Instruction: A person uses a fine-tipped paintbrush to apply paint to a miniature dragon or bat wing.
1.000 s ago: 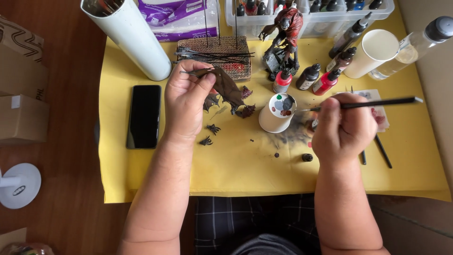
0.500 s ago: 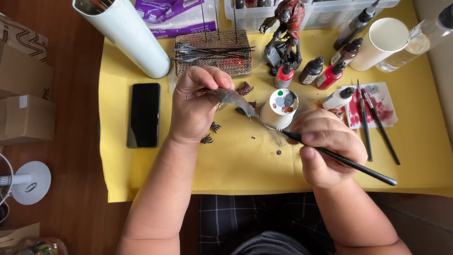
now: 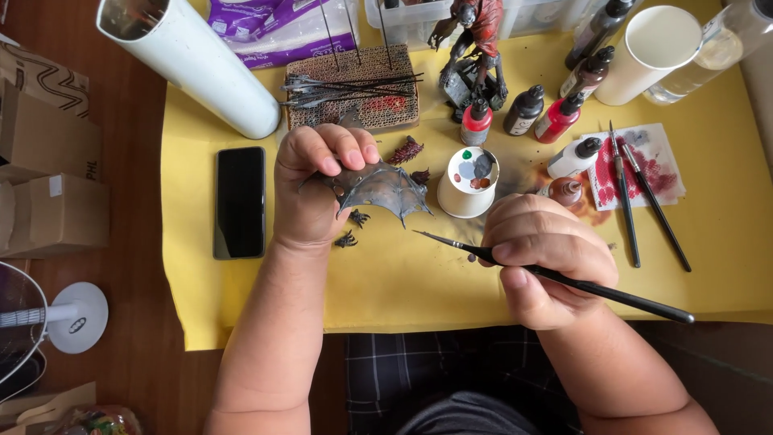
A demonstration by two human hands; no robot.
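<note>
My left hand [image 3: 314, 189] grips a grey bat-like model wing [image 3: 378, 187] by its upper edge, holding it just above the yellow table cover [image 3: 403, 282]. My right hand [image 3: 543, 258] holds a thin black paintbrush [image 3: 564, 278] like a pen, its fine tip pointing left, a little below the wing's lower right edge. An upturned white paper cup [image 3: 469, 181] with dabs of paint on its base stands between the two hands. Small dark model parts [image 3: 352, 228] lie under the wing.
A black phone [image 3: 239, 201] lies at the left. Behind are a white tube [image 3: 193, 64], a cardboard block stuck with wires [image 3: 354, 93], a dark red figure [image 3: 475, 40], several paint bottles [image 3: 555, 109], a white cup [image 3: 648, 52], and two brushes [image 3: 636, 197] by a red-stained paper.
My left hand has turned the wing so its flat side faces up. My right hand has swung the brush round from the cup and brought its tip near the wing's edge.
</note>
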